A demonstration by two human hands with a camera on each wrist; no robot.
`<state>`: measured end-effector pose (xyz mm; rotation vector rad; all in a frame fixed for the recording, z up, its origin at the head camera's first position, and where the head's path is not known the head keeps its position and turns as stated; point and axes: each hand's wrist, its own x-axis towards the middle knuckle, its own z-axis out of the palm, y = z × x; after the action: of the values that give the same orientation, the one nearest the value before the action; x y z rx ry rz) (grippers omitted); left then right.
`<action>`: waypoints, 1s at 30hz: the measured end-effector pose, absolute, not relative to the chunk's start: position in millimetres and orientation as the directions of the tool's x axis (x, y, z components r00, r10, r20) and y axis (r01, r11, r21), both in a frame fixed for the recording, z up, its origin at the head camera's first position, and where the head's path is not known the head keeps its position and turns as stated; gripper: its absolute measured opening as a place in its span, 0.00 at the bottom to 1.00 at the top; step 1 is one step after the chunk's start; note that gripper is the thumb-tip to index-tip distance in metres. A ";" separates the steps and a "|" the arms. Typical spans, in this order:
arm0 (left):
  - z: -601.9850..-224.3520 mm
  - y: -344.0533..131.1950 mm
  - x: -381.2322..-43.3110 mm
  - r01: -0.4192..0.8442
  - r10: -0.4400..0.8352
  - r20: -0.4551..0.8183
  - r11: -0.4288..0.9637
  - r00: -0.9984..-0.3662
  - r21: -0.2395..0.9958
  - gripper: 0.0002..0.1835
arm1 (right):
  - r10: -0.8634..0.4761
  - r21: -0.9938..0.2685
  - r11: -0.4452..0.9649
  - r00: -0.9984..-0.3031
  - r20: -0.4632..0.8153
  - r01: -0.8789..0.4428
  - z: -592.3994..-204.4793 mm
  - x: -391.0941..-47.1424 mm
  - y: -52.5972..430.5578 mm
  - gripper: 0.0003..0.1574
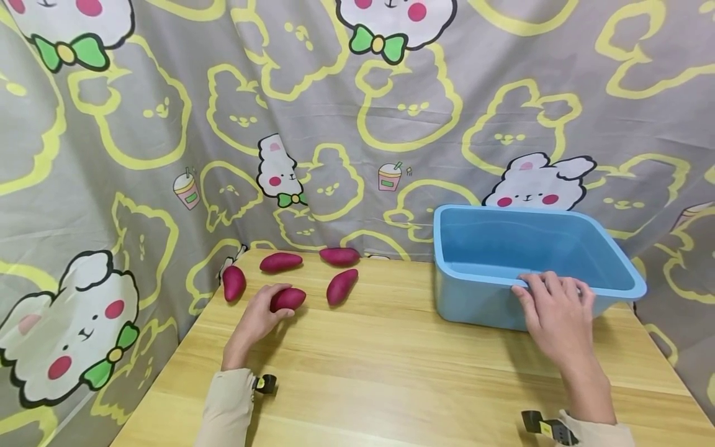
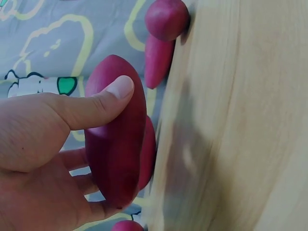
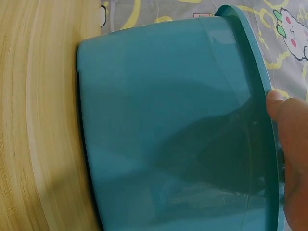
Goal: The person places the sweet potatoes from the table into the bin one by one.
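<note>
Left fingers (image 2: 84, 184) round sweet potato (image 2: 115, 149) (magenta)

This looks like a small screened-off recording corner, more a staged nook than a working kitchen or workshop. Grey cloth (image 1: 324, 118) hangs in soft folds behind the table (image 1: 385, 366) and along both its sides, printed with white rabbits (image 1: 533, 180) in green bows (image 1: 385, 43), yellow outlines (image 1: 399, 146) and little drink cups (image 1: 389, 179) — a nursery sort of pattern that lends a homely touch. The tabletop is pale, smooth and wood-grained, like plain household or office furniture. Black cameras (image 1: 267, 383) worn at both wrists suggest a recording set-up. Whether the surrounding building is a home or an office cannot be told.
</note>
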<state>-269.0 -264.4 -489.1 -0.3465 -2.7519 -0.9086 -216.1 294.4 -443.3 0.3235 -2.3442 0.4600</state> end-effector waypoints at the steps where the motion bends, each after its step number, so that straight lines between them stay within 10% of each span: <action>1: -488.4 -264.3 -268.6 0.289 0.150 0.282 0.778 -0.948 0.557 0.33 | -0.099 -0.235 0.905 -0.714 0.693 -0.354 -443.5 -216.0 294.5 0.15; 30: -468.6 -254.3 -263.5 0.378 0.148 0.412 0.738 -0.899 0.560 0.32 | -0.088 -0.242 0.911 -0.733 0.674 -0.333 -442.3 -215.2 293.4 0.16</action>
<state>-263.5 -254.3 -468.6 -0.4076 -2.5983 -0.9435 -215.2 293.4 -442.3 0.2987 -2.3714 0.4569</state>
